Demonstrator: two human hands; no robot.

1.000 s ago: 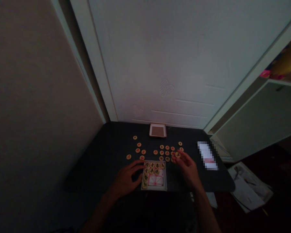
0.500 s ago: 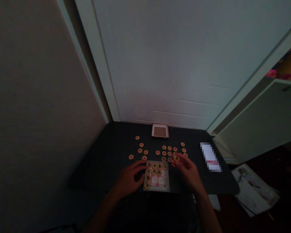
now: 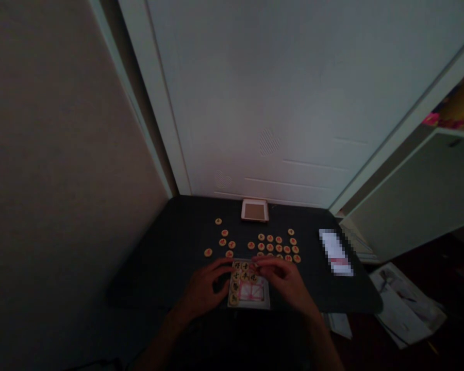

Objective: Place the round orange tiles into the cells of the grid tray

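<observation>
A shallow white box (image 3: 268, 296) lies at the table's near edge, with dark-marked round Chinese chess pieces (image 3: 245, 276) set along its top and left side. My left hand (image 3: 204, 286) is curved against the box's left side, fingertips at its upper left corner and thumb at the left wall. Over the upper right part of the box, my right hand (image 3: 284, 281) has its fingers pinched together on a Chinese chess piece, mostly hidden by the fingers. They also cover the pieces in that corner.
Several loose Chinese chess pieces (image 3: 269, 247), many red-marked, lie beyond the box on the dark table (image 3: 158, 268). The box lid (image 3: 255, 211) rests at the back against a white door (image 3: 247, 103). A blurred-out bright phone-like object (image 3: 335, 251) lies at the right.
My right hand has moved left with the Chinese chess piece, from beside the box to above its upper right part. My left hand stays at the box.
</observation>
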